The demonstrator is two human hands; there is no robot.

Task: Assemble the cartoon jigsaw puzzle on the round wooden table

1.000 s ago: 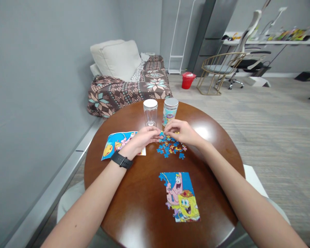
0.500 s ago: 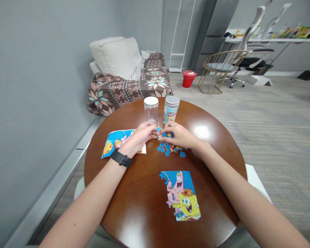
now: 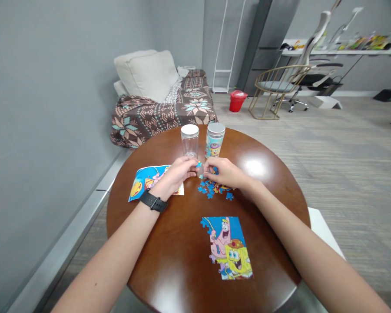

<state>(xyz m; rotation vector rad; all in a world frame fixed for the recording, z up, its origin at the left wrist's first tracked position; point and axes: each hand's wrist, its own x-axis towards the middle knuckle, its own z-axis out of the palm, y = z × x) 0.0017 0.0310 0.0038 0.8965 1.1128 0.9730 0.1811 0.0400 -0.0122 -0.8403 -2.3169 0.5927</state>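
Observation:
My left hand [image 3: 183, 170], with a black watch on its wrist, pinches a small blue and yellow puzzle piece [image 3: 199, 164]. Close by, my right hand [image 3: 224, 171] has its fingers closed over the edge of the loose puzzle pieces [image 3: 210, 188]; what its fingertips hold is too small to make out. These loose pieces, mostly blue, lie in a heap partly hidden under that hand. Nearer to me lies a partly joined puzzle [image 3: 233, 250] with a pink and a yellow cartoon figure and a jagged left edge. A printed picture sheet [image 3: 146, 179] lies partly under my left forearm.
Behind my hands stand a clear jar [image 3: 190, 141] with a white lid and a printed jar [image 3: 215, 141] with a silvery lid. All rest on a round brown table [image 3: 169, 234]. Beyond are a covered sofa [image 3: 163, 108], a red bin [image 3: 237, 101] and chairs.
My right fingers have drawn together and closed. My left hand stays nearly in place, still pinching the puzzle piece. The joined puzzle and jars have not moved on the table.

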